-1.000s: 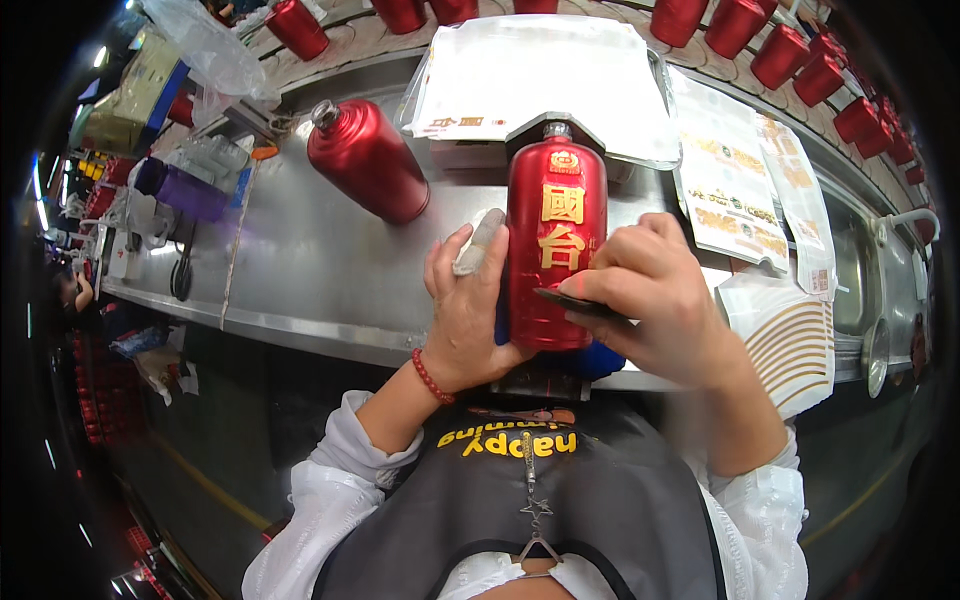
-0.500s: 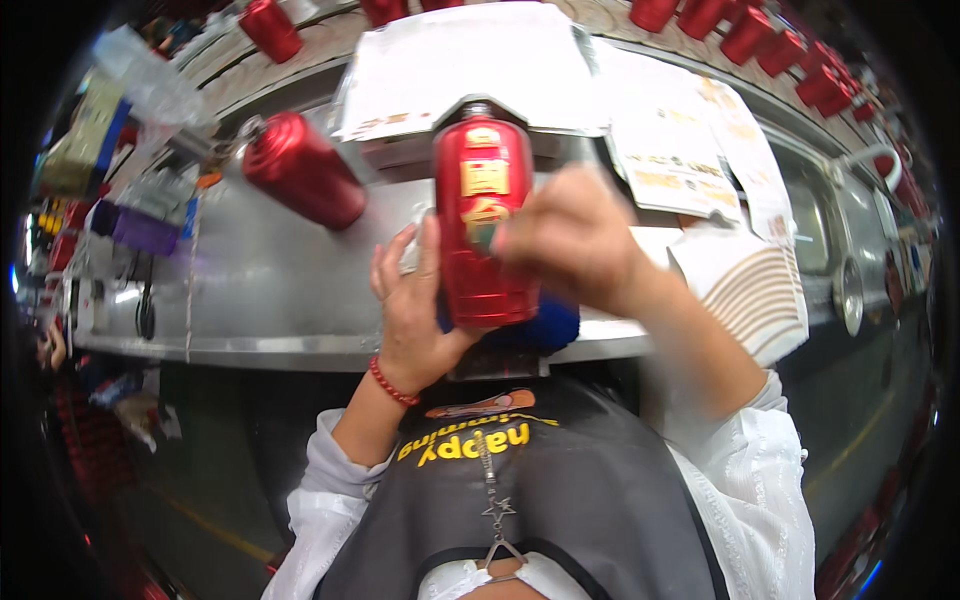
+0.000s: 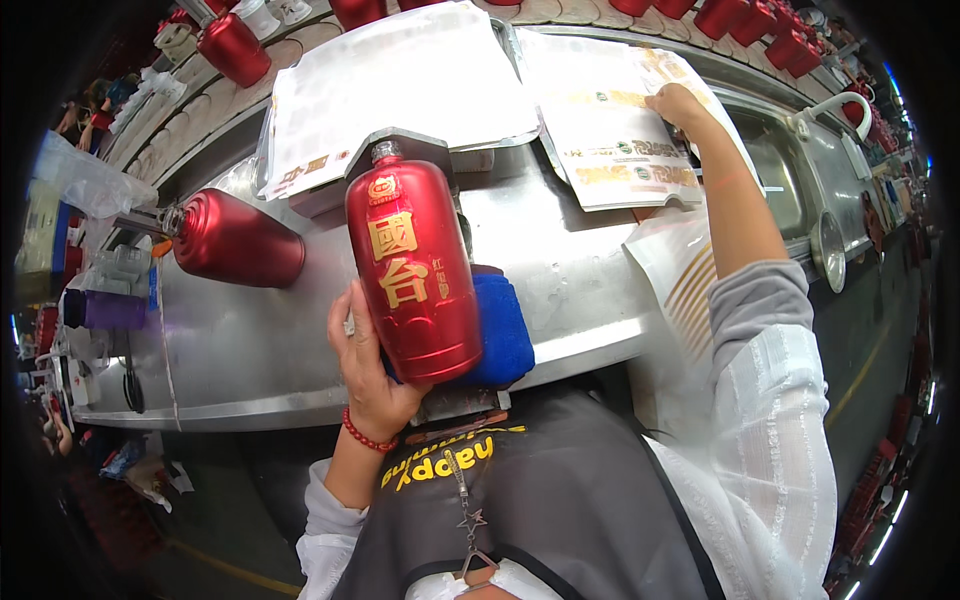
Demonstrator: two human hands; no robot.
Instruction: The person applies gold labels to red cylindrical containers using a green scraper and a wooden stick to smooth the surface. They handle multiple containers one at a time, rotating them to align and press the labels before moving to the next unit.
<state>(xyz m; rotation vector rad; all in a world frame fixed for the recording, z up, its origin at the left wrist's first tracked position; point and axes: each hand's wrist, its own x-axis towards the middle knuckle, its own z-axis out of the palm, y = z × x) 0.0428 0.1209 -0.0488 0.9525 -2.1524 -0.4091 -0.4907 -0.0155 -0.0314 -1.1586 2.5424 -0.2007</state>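
My left hand [image 3: 368, 368] grips a red bottle [image 3: 412, 270] with gold characters from below and behind, holding it upright over the steel worktable [image 3: 560, 260]. A blue pad [image 3: 500, 330] lies just behind the bottle. My right hand [image 3: 677, 103] is stretched far forward to the upper right, its fingers resting on a stack of white printed sheets [image 3: 610, 130]. Whether it has pinched a sheet I cannot tell.
A second red bottle [image 3: 235, 240] lies on its side at the left. A large white sheet stack [image 3: 400, 80] sits beyond the bottle. More red bottles [image 3: 232, 45] and red caps [image 3: 770, 30] line the far edge. White bags with gold stripes [image 3: 680, 280] lie at right.
My right hand has left the bottle and reached out to the printed sheets at the upper right. The left hand still holds the bottle, now seen lower and nearer.
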